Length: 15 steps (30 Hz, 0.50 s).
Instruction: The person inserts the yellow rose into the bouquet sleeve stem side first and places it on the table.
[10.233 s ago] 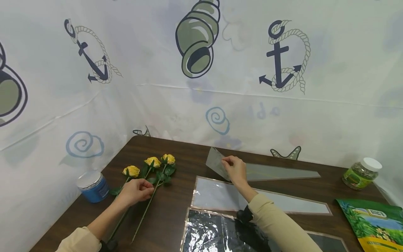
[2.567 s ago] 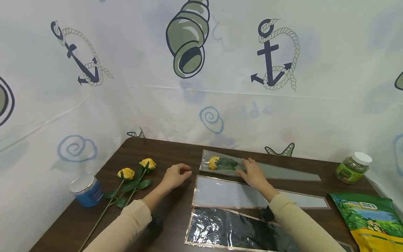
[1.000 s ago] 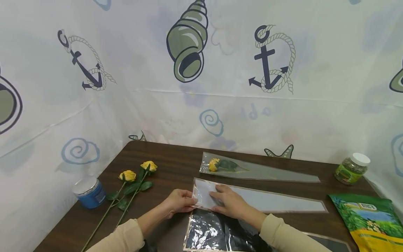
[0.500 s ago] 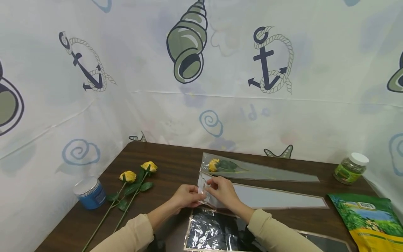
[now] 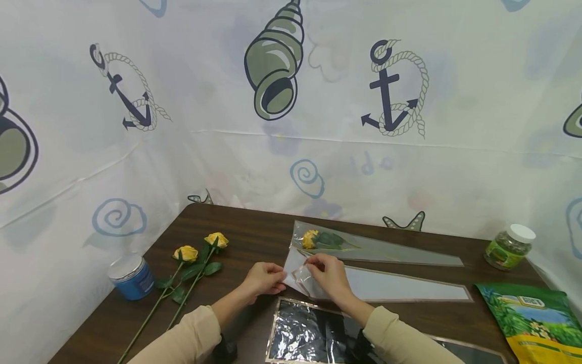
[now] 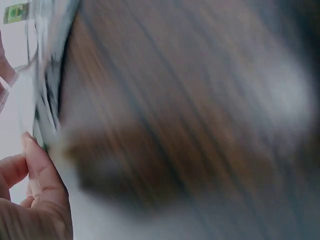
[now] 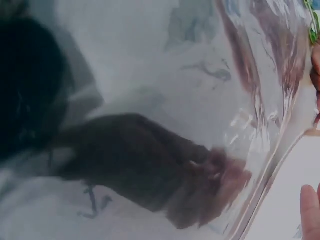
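Observation:
In the head view a long tapered white flower sleeve [image 5: 409, 284] lies across the table, its wide left end lifted. My left hand [image 5: 263, 279] pinches the edge of that end between thumb and fingers, also visible as the left hand [image 6: 42, 192] in the left wrist view. With its fingertips my right hand [image 5: 331, 277] pinches the sleeve's clear front layer [image 5: 302, 277], folded back from the white backing. Shiny creased film fills most of the right wrist view. Just behind, a grey sleeve [image 5: 409, 254] contains a yellow rose [image 5: 310, 239].
Two yellow roses [image 5: 186, 254] lie at the left beside a blue jar [image 5: 133, 279]. A black sleeve [image 5: 309, 331] lies in front of the hands. At the right stand a white-lidded jar [image 5: 509, 247] and a green-and-yellow pouch [image 5: 529, 318]. A printed curtain [image 5: 218, 162] hangs behind.
One rose has gone from the left group into the grey sleeve. Both hands have moved onto the white sleeve, and its clear layer is now peeled back toward the right.

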Available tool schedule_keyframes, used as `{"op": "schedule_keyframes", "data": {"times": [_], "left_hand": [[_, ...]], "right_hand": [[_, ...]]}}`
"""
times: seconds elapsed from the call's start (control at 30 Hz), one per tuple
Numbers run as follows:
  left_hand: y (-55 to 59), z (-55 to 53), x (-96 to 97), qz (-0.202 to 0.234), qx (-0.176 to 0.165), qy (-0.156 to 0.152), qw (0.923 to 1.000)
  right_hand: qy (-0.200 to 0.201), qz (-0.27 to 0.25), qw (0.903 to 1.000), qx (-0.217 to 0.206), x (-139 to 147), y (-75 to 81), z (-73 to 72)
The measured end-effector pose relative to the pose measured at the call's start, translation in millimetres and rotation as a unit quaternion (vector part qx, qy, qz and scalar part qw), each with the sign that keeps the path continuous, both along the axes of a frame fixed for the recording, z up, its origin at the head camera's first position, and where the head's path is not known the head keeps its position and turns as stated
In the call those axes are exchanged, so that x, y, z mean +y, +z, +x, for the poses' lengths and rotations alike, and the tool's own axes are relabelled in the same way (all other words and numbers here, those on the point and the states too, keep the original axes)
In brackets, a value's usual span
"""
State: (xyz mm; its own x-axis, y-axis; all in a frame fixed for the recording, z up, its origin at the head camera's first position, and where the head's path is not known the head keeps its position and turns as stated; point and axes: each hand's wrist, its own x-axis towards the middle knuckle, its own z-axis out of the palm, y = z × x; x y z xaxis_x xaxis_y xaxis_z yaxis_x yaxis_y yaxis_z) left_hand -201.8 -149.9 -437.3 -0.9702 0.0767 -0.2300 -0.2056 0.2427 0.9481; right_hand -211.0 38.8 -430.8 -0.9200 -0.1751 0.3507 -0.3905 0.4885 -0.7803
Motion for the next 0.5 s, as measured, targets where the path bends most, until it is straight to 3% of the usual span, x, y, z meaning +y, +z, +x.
{"op": "schedule_keyframes", "data": {"times": [0.13,0.3,0.5], "left_hand": [[-0.8,-1.9,-5.0,-0.002,-0.009,0.017,0.9998],[1.4,-1.7,-10.2,0.015,0.003,0.004,0.9999],[13.0,14.7,-34.2,0.008,0.035,-0.034,0.9988]], "right_hand": [[0.008,-0.051,0.998,-0.036,1,0.1,1.5],[0.013,-0.04,0.9986,-0.031,-1,-1.6,0.5],[0.013,-0.067,0.9969,-0.039,2,-3.3,-1.4]]}}
